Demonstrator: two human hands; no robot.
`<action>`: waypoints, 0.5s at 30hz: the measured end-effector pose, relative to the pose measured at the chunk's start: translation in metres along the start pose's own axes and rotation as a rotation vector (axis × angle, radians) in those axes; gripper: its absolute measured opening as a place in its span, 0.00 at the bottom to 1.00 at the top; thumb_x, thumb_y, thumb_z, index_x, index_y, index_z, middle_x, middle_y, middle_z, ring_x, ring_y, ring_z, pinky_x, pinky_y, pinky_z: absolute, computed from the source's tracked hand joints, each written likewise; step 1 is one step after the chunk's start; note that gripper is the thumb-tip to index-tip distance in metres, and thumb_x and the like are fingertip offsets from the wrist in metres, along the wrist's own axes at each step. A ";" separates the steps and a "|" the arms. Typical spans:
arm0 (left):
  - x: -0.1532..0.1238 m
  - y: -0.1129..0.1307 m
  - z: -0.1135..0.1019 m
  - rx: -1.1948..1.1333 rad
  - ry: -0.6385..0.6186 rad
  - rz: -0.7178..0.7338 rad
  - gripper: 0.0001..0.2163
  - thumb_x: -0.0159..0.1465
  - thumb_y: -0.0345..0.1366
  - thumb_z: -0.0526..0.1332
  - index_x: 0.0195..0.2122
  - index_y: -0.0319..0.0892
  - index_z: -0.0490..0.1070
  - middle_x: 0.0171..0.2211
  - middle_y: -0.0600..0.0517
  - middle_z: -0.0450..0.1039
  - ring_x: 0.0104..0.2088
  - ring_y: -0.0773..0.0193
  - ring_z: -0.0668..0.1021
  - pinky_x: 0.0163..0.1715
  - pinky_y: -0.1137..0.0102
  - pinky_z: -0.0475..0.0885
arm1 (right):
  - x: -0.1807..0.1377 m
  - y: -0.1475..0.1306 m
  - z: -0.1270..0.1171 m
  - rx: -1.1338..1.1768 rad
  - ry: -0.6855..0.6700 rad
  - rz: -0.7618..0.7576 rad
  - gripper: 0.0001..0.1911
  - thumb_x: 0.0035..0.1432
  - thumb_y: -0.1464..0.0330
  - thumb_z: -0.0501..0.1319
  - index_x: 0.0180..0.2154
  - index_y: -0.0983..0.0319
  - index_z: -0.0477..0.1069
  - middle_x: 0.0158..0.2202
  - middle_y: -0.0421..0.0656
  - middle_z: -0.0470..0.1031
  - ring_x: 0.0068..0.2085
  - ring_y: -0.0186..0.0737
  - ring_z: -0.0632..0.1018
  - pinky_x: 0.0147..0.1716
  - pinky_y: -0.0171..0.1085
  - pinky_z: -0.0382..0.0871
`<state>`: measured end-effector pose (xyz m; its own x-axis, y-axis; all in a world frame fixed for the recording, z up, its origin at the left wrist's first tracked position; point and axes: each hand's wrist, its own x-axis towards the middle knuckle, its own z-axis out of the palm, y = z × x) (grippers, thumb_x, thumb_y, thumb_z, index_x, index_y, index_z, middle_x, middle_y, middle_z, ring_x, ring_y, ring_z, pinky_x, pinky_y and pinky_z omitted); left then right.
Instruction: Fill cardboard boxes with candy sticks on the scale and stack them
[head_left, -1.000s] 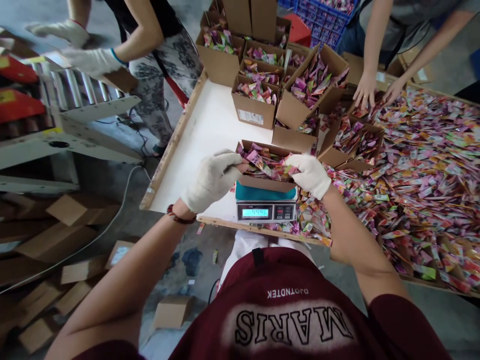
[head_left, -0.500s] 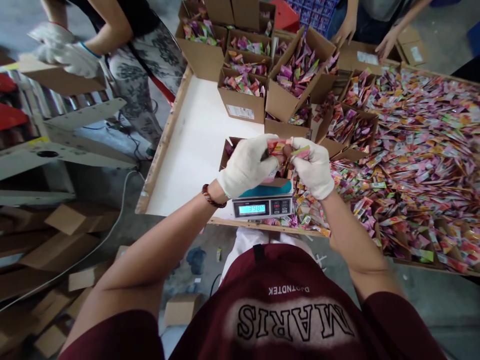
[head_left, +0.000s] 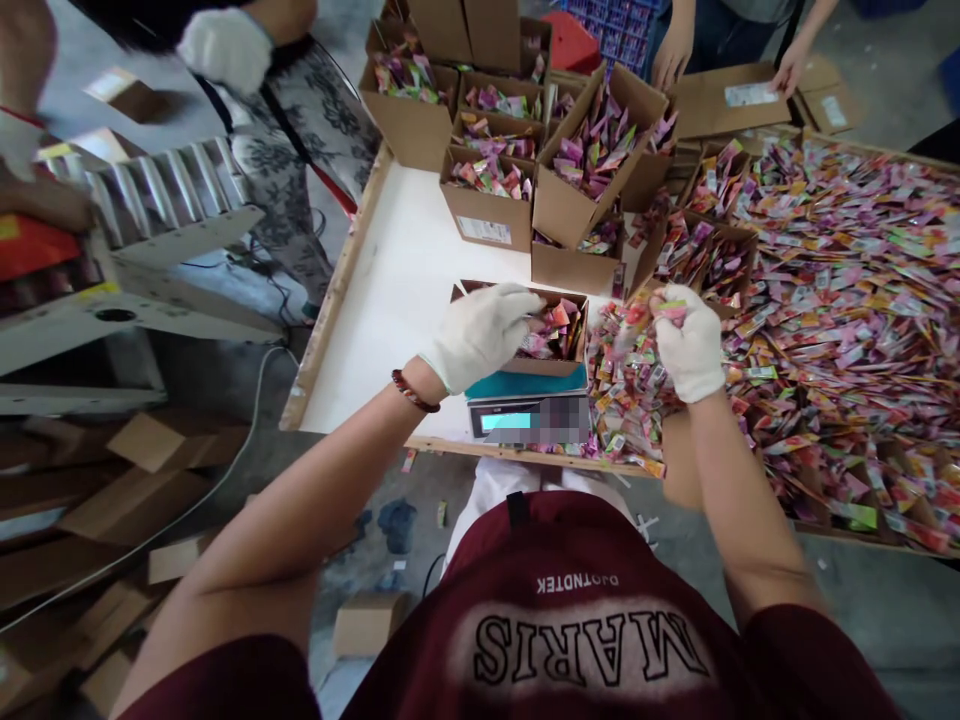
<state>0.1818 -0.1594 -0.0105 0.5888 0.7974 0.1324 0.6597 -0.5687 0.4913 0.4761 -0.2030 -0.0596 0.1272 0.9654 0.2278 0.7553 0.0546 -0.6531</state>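
Note:
My left hand [head_left: 484, 335], in a white glove with bare fingertips, is over the left part of a small cardboard box [head_left: 551, 367] of candy packets [head_left: 559, 325]. Its fingers are slightly bent and apart, and no packet shows between them. The box rests on a digital scale [head_left: 529, 418] with a teal top and a lit display; its digits cannot be read. To the right of the box, my gloved right hand [head_left: 690, 345] is closed on a few small packets [head_left: 667, 308]. Below it lie loose packets on the table.
Filled cartons [head_left: 491, 220] stand behind the scale. A large pile of packets [head_left: 847, 300] covers the table's right side. A co-worker's gloved hand [head_left: 225, 50] is by a roller conveyor [head_left: 165, 190] at left. Another person's hands hold a carton flap [head_left: 720, 100] at the back.
My hands have parted: the right has moved right with packets, while the left stays over the box. At left, the co-worker's hands have separated and the carton they held has shifted away.

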 end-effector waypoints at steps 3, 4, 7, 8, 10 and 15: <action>-0.007 -0.008 0.008 0.163 -0.112 0.009 0.21 0.68 0.44 0.58 0.57 0.38 0.73 0.56 0.40 0.75 0.52 0.47 0.78 0.52 0.58 0.73 | -0.029 0.042 -0.030 -0.361 -0.088 0.049 0.33 0.58 0.60 0.65 0.61 0.68 0.66 0.57 0.61 0.72 0.58 0.59 0.74 0.59 0.54 0.68; -0.010 -0.010 0.012 0.211 -0.146 0.010 0.22 0.67 0.46 0.59 0.57 0.39 0.73 0.57 0.40 0.75 0.53 0.46 0.78 0.53 0.57 0.72 | -0.046 0.054 -0.039 -0.453 -0.103 0.114 0.38 0.57 0.59 0.67 0.63 0.69 0.63 0.59 0.64 0.70 0.61 0.62 0.72 0.59 0.55 0.68; -0.014 -0.017 0.029 0.335 -0.333 0.013 0.24 0.64 0.51 0.64 0.56 0.43 0.75 0.55 0.40 0.76 0.53 0.43 0.77 0.52 0.55 0.71 | -0.110 0.076 -0.056 -0.653 -0.117 0.430 0.38 0.59 0.55 0.65 0.63 0.71 0.64 0.57 0.68 0.70 0.57 0.67 0.75 0.51 0.58 0.73; -0.014 -0.020 0.036 0.366 -0.404 -0.001 0.22 0.64 0.49 0.65 0.55 0.44 0.75 0.54 0.40 0.76 0.52 0.44 0.77 0.50 0.56 0.71 | -0.132 0.076 -0.059 -0.696 -0.139 0.519 0.35 0.60 0.54 0.65 0.61 0.70 0.67 0.55 0.68 0.71 0.53 0.67 0.78 0.47 0.58 0.75; -0.013 -0.026 0.049 0.397 -0.501 -0.027 0.16 0.66 0.41 0.62 0.53 0.43 0.76 0.52 0.40 0.77 0.50 0.46 0.79 0.45 0.59 0.72 | -0.166 0.069 -0.059 -0.735 -0.215 0.598 0.28 0.63 0.55 0.64 0.57 0.64 0.71 0.52 0.64 0.74 0.47 0.61 0.81 0.40 0.55 0.77; -0.015 -0.069 0.043 0.358 -0.487 0.017 0.13 0.67 0.32 0.54 0.43 0.41 0.79 0.47 0.40 0.80 0.46 0.48 0.81 0.41 0.61 0.72 | -0.189 0.027 -0.048 -0.708 -0.270 0.544 0.14 0.69 0.58 0.63 0.54 0.52 0.74 0.56 0.46 0.75 0.52 0.42 0.78 0.49 0.41 0.76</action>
<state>0.1475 -0.1410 -0.0836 0.6908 0.6514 -0.3137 0.7148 -0.6806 0.1607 0.5034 -0.3962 -0.0858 0.4925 0.8437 -0.2137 0.8628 -0.5056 -0.0076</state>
